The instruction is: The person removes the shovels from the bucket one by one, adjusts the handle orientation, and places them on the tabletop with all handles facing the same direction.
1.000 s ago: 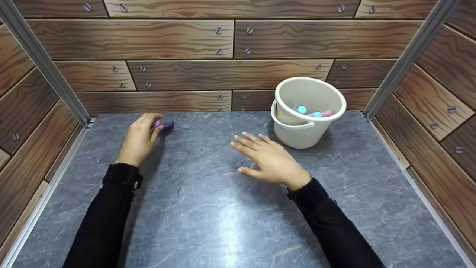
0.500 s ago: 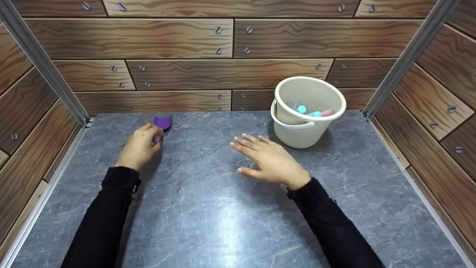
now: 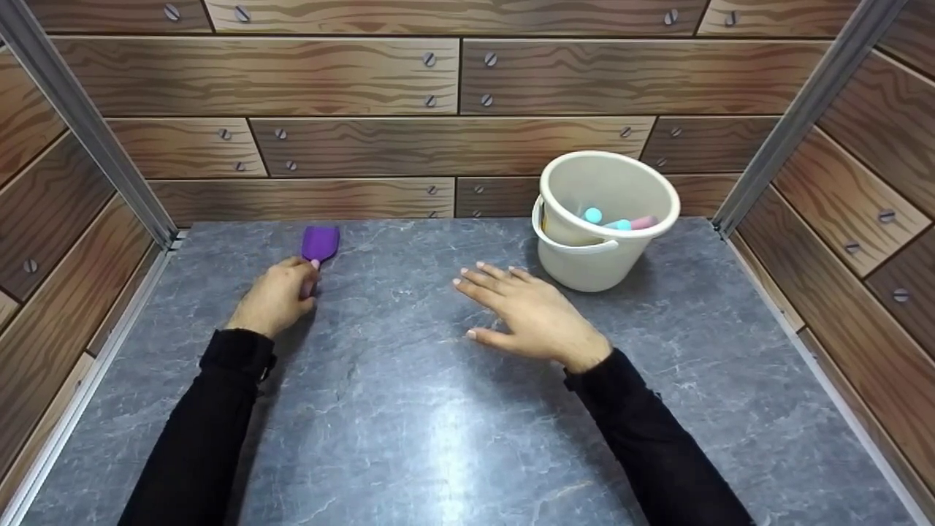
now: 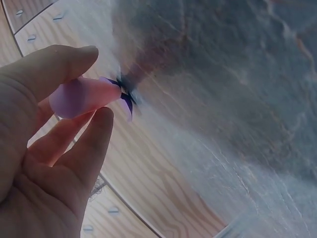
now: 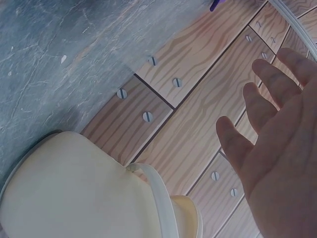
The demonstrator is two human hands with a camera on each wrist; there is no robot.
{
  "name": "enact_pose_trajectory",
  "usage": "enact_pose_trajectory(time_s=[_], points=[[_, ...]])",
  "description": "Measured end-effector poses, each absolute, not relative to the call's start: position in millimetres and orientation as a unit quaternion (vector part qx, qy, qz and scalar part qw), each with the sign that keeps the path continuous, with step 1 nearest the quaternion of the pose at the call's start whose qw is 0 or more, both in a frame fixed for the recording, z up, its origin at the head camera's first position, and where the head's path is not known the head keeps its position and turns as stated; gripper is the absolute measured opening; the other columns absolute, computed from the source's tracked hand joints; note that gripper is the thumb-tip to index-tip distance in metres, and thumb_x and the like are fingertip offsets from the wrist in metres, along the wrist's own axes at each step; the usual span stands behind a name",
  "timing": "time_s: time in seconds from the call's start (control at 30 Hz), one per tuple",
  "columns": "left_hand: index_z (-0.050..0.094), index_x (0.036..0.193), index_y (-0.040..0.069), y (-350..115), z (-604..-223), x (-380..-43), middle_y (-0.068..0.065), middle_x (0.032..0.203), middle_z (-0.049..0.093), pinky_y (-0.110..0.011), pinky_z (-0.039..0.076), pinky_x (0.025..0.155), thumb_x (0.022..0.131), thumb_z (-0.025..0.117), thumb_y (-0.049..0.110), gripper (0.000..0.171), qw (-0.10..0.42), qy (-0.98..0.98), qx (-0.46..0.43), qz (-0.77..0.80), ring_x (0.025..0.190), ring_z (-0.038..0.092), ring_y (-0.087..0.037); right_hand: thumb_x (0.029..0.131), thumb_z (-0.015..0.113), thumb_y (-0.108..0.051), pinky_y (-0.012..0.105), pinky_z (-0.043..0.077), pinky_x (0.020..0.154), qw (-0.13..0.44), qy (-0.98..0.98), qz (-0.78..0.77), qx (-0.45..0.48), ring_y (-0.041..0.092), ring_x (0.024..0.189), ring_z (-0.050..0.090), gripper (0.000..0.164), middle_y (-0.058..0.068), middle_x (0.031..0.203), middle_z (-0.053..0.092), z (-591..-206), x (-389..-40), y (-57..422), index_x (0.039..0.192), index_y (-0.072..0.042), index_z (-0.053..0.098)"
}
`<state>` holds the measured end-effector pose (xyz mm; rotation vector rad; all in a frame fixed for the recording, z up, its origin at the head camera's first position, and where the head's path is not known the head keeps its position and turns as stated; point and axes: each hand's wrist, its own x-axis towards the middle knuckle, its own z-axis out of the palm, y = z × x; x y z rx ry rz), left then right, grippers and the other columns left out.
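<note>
My left hand (image 3: 274,296) is at the left rear of the table, holding a small toy shovel by its handle. The shovel's purple blade (image 3: 321,242) points toward the back wall, its flat face showing. In the left wrist view the pink-lilac handle (image 4: 84,96) lies between my thumb and fingers, its rounded end toward the camera. My right hand (image 3: 537,314) has its fingers straight and spread, palm down, with nothing in it. Just beyond it stands a cream bucket (image 3: 584,267), also seen in the right wrist view as a pale wall (image 5: 84,188) beside the spread fingers.
Inside the bucket lie turquoise pieces (image 3: 592,215) and a pink piece (image 3: 643,222), mostly hidden by the rim. The bucket's handle (image 3: 577,248) hangs down its front. Wood-patterned walls (image 3: 329,146) close off the grey marbled table (image 3: 394,380) at the back and both sides.
My left hand has moved slightly toward me along the handle. The shovel's blade, edge-on and pointing right before, is now turned flat and points to the back. My right hand stays in place.
</note>
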<state>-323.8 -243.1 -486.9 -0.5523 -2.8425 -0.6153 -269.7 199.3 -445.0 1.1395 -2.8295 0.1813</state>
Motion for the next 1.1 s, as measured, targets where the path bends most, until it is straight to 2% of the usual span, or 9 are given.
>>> enact_pose_trajectory(time_s=[0.2,0.53,0.7,0.83,1.1], points=[[0.078,0.122,-0.009,-243.5,-487.5,-322.7,-0.03,0.128,0.076,-0.069,0.067,0.107,0.09,0.091,-0.007,0.035,0.071,-0.959,-0.187,-0.2,0.113,0.077,-0.047,0.115,0.062,-0.067,0.065,0.035,0.148,0.052,-0.924,0.066,0.372,0.034,0.179,0.042,0.083,0.003,0.19,0.046,-443.6,-270.5,201.4,0.184,-0.026,0.042],[0.074,0.128,-0.008,-242.6,-482.4,-321.1,-0.035,0.137,0.075,-0.072,0.063,0.114,0.088,0.096,-0.002,0.046,0.059,-0.962,-0.195,-0.179,0.125,0.076,-0.055,0.115,0.065,-0.064,0.064,0.034,0.148,0.061,-0.926,0.068,0.366,0.034,0.179,0.04,0.082,0.004,0.189,0.047,-436.8,-270.6,205.8,0.184,-0.025,0.042],[0.073,0.137,-0.009,-234.1,-476.5,-319.6,-0.032,0.134,0.076,-0.068,0.063,0.115,0.098,0.09,0.012,0.048,0.058,-0.964,-0.187,-0.182,0.124,0.077,-0.051,0.115,0.067,-0.063,0.062,0.034,0.148,0.069,-0.926,0.074,0.364,0.036,0.178,0.042,0.083,0.005,0.189,0.047,-431.9,-269.4,208.5,0.184,-0.025,0.043],[0.068,0.149,-0.01,-223.3,-471.7,-318.6,-0.034,0.148,0.074,-0.068,0.06,0.123,0.109,0.083,0.025,0.055,0.064,-0.965,-0.183,-0.176,0.137,0.074,-0.054,0.115,0.067,-0.062,0.061,0.035,0.148,0.075,-0.927,0.074,0.361,0.035,0.179,0.042,0.082,0.005,0.189,0.047,-428.5,-269.3,210.9,0.184,-0.025,0.043],[0.052,0.171,-0.005,-202.2,-462.2,-318.0,-0.033,0.18,0.049,-0.07,0.035,0.145,0.121,0.065,0.044,0.072,0.073,-0.967,-0.17,-0.173,0.169,0.047,-0.055,0.115,0.065,-0.062,0.062,0.037,0.147,0.104,-0.926,0.065,0.356,0.034,0.178,0.043,0.08,0.004,0.188,0.049,-423.5,-270.0,215.0,0.183,-0.024,0.044]])
